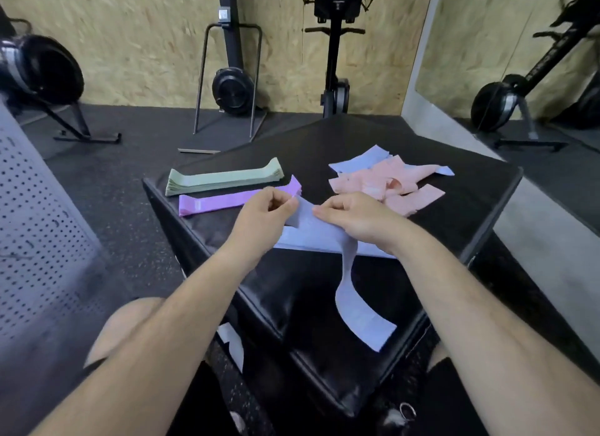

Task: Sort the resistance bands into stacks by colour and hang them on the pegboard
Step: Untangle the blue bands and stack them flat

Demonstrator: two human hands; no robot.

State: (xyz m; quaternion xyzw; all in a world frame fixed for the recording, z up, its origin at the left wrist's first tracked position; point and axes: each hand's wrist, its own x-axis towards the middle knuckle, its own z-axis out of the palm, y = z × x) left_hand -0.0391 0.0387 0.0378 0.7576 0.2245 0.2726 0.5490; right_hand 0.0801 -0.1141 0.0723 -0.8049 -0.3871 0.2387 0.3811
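Resistance bands lie sorted in part across the black padded tabletop (454, 192): a green stack (224, 179) at the far left, a purple stack (233, 199) just in front of it, and a loose heap (389, 184) of pink bands with a few blue ones at the far right. The blue band (349, 292) now in hand stretches between the two hands, and its free end droops in a curl over the near part of the tabletop, above a flat blue stack (311, 245) that lies under the wrists.

By its droop the band looks thin, light and limp (rubbery, probably a little clingy), so it should fold and twist on itself unless taken near both ends and pulled flat before it is laid down.

The left hand (263, 211) pinches the band's upper end between thumb and curled fingertips. The right hand (354, 216) lies palm down over the band with its fingers closed on it; the thumb's hold is hidden. Both forearms reach forward from the lap, wrists low and close together. The pegboard (35, 227) stands at the far left, with no band visible on it.
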